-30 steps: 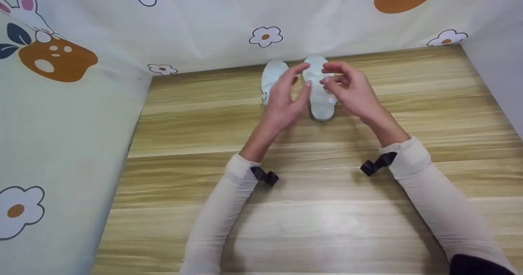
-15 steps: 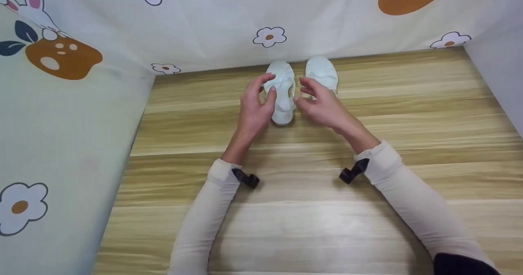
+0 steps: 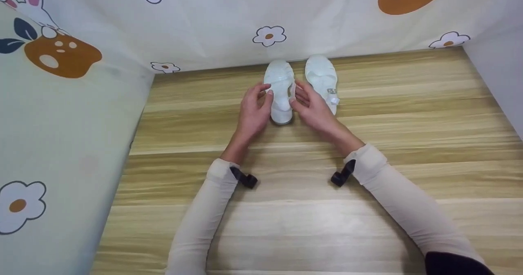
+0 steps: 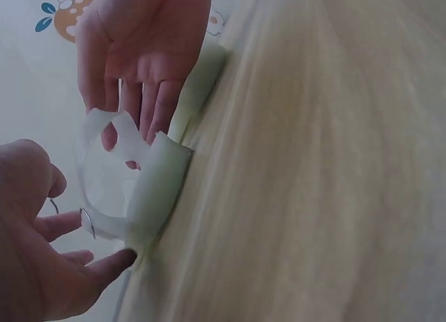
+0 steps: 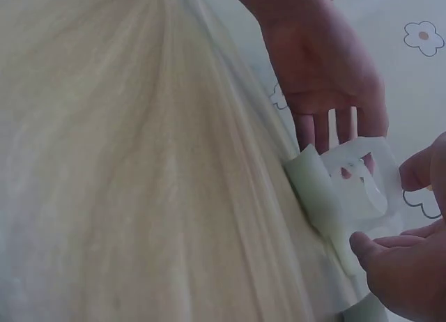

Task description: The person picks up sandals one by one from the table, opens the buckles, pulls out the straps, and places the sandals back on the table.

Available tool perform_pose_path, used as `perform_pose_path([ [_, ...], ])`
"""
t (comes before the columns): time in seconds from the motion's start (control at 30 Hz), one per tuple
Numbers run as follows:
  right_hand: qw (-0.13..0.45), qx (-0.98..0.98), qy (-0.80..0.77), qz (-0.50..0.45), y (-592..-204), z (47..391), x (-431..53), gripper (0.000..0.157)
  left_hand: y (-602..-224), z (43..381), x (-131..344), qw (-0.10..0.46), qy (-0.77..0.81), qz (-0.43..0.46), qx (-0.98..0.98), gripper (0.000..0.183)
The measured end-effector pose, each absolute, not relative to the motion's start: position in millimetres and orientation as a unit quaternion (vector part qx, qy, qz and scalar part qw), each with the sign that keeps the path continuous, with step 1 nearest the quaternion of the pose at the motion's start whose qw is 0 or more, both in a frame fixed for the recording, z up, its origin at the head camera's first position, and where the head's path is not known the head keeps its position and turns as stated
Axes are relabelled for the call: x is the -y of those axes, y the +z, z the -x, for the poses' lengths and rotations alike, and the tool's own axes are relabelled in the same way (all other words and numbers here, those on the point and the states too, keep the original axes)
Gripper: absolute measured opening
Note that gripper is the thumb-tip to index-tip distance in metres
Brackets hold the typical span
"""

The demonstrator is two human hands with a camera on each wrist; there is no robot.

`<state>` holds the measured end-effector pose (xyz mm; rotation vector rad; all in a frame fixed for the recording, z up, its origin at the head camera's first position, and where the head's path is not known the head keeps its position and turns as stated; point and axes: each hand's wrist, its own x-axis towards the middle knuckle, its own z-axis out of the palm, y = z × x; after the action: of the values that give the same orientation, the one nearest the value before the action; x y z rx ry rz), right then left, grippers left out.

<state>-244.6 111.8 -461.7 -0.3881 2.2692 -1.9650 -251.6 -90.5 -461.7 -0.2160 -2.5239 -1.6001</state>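
Two pale, translucent sandals stand side by side at the wall, toes forward. The left sandal point(image 3: 279, 74) lies between both hands. My left hand point(image 3: 253, 113) is at its left side, thumb and forefinger close to the ankle strap; in the left wrist view a small metal buckle point(image 4: 87, 223) shows by those fingers. My right hand point(image 3: 316, 109) is at the sandal's right side, with its fingertips right at the strap point(image 5: 387, 162) and its thumb apart from them. Partly hidden behind the right hand is the right sandal point(image 3: 320, 67), with a shiny ornament at its outer side.
Wood-grain flooring point(image 3: 310, 209) spreads in front of the sandals. A cream wall covering point(image 3: 212, 25) with flowers and fruit runs along the back, and another patterned wall point(image 3: 53, 132) stands at the left. A plain pale wall point(image 3: 498, 62) bounds the right.
Both hands have moved left from over the right sandal to the left one. Over the last half second the right hand has come in closer to the left sandal's strap.
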Motion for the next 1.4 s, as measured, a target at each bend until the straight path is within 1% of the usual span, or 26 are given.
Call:
perform_pose_path([
  [0.13, 0.076, -0.759, -0.635, 0.122, -465, 244, -113, 0.074, -467, 252, 91, 0.033, -0.556, 0.053, 0.829, 0.045],
  [0.23, 0.089, -0.761, -0.631, 0.12, -467, 242, -112, 0.078, -468, 251, 91, 0.021, -0.551, 0.045, 0.833, 0.047],
  [0.47, 0.097, -0.751, -0.642, 0.123, -470, 241, -112, 0.077, -466, 249, 90, 0.014, -0.543, 0.045, 0.838, 0.045],
  [0.6, 0.09, -0.74, -0.654, 0.128, -470, 241, -113, 0.076, -465, 247, 89, 0.009, -0.563, 0.044, 0.825, 0.045],
  [0.93, 0.075, -0.728, -0.666, 0.145, -469, 238, -120, 0.077, -464, 241, 84, 0.019, -0.569, 0.048, 0.821, 0.042],
  [1.2, 0.075, -0.732, -0.65, 0.19, -468, 229, -126, 0.076, -466, 230, 85, 0.034, -0.559, 0.061, 0.826, 0.036],
  [1.4, 0.079, -0.731, -0.641, 0.222, -467, 218, -133, 0.076, -467, 220, 83, 0.028, -0.578, 0.08, 0.812, 0.034],
])
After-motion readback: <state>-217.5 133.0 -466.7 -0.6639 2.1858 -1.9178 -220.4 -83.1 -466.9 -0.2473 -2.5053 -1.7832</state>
